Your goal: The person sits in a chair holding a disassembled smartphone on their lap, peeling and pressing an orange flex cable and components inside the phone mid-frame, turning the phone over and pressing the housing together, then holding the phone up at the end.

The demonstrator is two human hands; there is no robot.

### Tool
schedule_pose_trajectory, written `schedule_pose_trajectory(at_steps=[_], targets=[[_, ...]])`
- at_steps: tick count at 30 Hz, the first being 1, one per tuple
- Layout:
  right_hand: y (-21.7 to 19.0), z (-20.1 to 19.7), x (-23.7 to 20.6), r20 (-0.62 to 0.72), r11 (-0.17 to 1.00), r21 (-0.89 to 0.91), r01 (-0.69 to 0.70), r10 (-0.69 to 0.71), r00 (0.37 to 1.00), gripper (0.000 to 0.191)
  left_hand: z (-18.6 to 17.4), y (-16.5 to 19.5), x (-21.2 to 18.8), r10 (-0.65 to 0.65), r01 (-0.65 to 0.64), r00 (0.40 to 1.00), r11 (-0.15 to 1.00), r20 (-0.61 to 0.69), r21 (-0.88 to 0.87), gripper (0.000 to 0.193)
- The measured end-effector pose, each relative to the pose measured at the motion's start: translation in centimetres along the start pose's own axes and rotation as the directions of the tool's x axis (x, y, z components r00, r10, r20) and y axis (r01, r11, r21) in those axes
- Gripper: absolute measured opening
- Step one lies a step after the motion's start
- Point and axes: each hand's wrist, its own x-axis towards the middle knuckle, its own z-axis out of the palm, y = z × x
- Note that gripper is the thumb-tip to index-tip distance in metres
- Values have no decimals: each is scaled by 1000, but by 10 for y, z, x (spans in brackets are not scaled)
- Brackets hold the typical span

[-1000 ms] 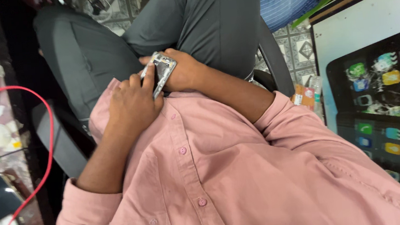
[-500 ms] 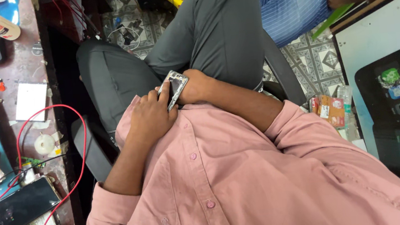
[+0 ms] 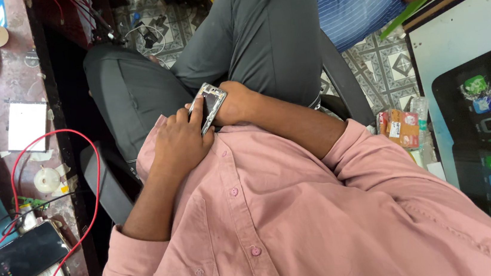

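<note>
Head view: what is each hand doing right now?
Left hand: closed on the slim silver-framed phone body, fingers on its face.
Right hand: gripping the same phone body from the other side.

- The light is soft and even, like daylight. My pink shirt [image 3: 301,222] looks bright and clear.
- It is dark under the worktop [image 3: 13,88] edge, beside my chair [image 3: 107,193].
- A little shine sits on the small phone frame [image 3: 209,105] between my hands.
- The big poster [image 3: 483,109] on the side glows pale.
- The picture is sharp in the middle, and things stretch a bit at the edges.
</note>
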Motion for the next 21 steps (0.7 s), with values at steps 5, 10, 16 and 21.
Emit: schedule_pose_trajectory(at_steps=[5, 10, 16, 21], targets=[[-3, -4, 1, 30, 1000, 1, -7, 7, 1000, 29, -2, 0, 1, -4, 4, 1000, 1000, -3, 4, 71], [-1, -4, -2, 47, 999, 31, -44, 42, 998, 27, 1, 4, 3, -20, 21, 999, 1000, 27, -11, 72], [-8, -5, 7, -79, 995, 24, 97, -95, 992, 28, 1, -2, -2, 36, -38, 998, 999, -61, -28, 71], [-8, -8, 3, -48, 998, 32, 48, -46, 998, 27, 0, 2, 1, -47, 46, 998, 999, 48, 17, 73]])
